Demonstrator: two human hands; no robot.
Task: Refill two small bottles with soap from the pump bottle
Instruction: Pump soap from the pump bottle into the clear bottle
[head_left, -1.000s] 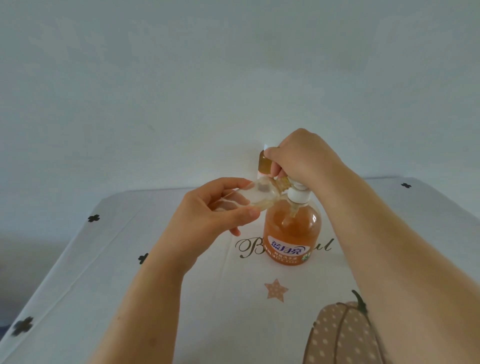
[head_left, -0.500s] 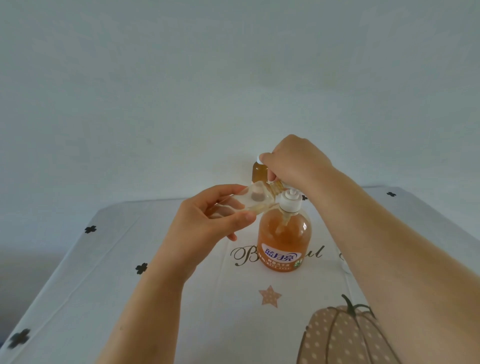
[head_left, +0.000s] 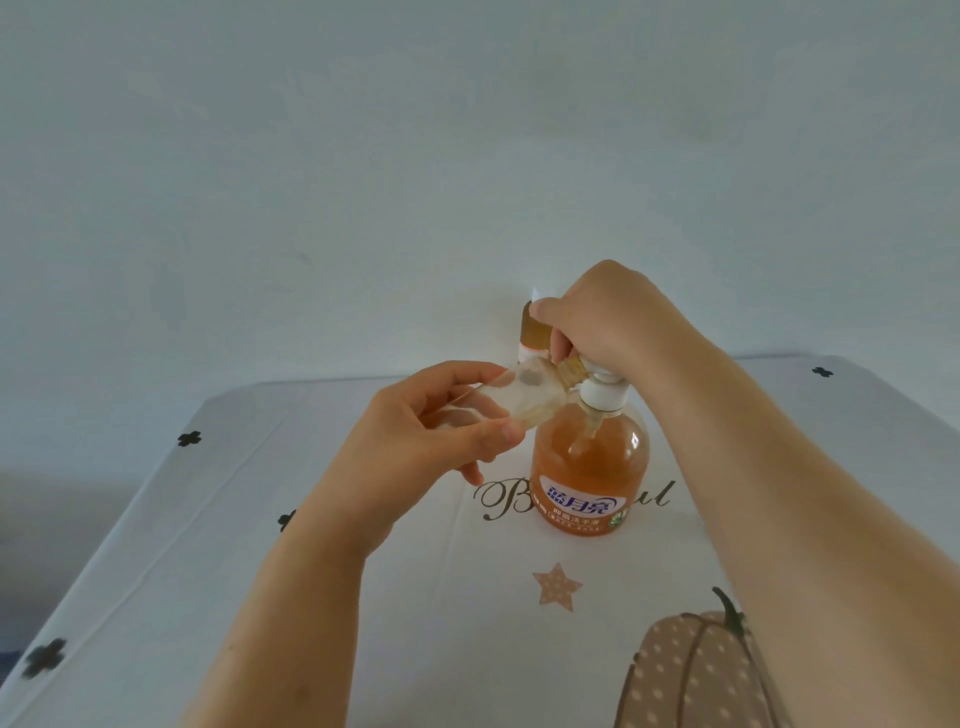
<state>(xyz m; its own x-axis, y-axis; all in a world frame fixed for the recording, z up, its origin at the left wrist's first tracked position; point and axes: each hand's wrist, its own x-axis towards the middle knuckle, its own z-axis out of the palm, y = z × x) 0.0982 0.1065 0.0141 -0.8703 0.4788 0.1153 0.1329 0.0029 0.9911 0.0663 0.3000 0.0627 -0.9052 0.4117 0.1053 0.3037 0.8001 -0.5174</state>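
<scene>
the pump bottle (head_left: 589, 452) label (head_left: 579, 506) reads 蓝月亮; cursive lettering (head_left: 501, 501) on the bench cloth (head_left: 415, 597) shows "b" and "ul", the middle hidden.

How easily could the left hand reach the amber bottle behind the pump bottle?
Probably not yet. The left hand grips the clear bottle at the spout of the pump bottle, and the right hand sits partly in front of the amber bottle. If freed, its way round the left looks open.

Soap bottles over the table (head_left: 363, 623)
Left hand (head_left: 415, 441) holds small bottle (head_left: 524, 400) tilted at nozzle; right hand (head_left: 613, 317) grips pump bottle (head_left: 589, 467) top.
</scene>
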